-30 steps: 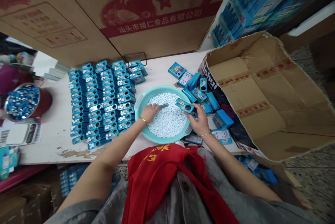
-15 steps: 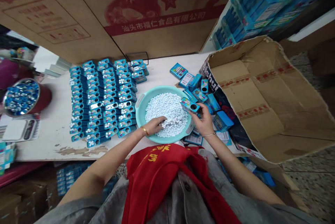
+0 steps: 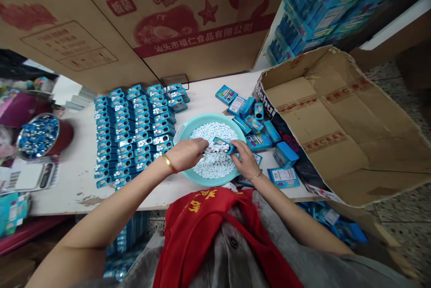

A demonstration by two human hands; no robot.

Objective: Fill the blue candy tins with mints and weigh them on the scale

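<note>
Apparently feeding tablets (image 3: 215, 167) into a tin (image 3: 224, 145) above the basin (image 3: 187, 129), pinching them in the left hand (image 3: 186, 154), gripping the tin in the right hand (image 3: 247, 162); needs a level tin next.

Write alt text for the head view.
The right hand holds a small blue rectangular tin over a round turquoise plastic basin of small white candies, the left hand touching its end. Rows of blue tins lie left on the white table; an open cardboard box sits right.
</note>
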